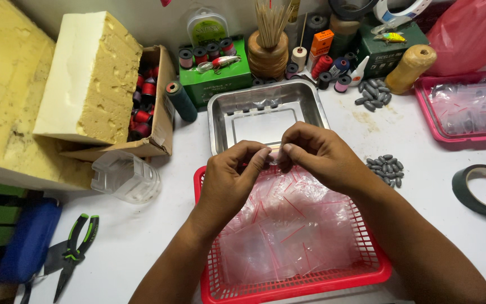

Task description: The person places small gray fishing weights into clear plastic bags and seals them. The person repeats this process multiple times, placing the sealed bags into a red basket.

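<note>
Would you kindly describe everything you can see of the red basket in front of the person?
The red basket is a shallow rectangular tray of latticed plastic, sitting flat on the white table nearest the camera. It is heaped with small clear bags edged with red strips. Both forearms pass over it, and its far rim lies beside the steel tray.

A red mesh basket [209,287] holds clear plastic bags [288,225] edged with thin red strips, and behind it sits a shiny silver metal tray [220,112] on the white worktop [142,236]. Dark grey weights [386,169] lie in a small heap, near a black tape roll [482,188]. Yellow foam blocks [94,79] with white faces, green-and-black pliers [74,247], a pink tray [462,107] and a green box [220,79] stand around.
</note>
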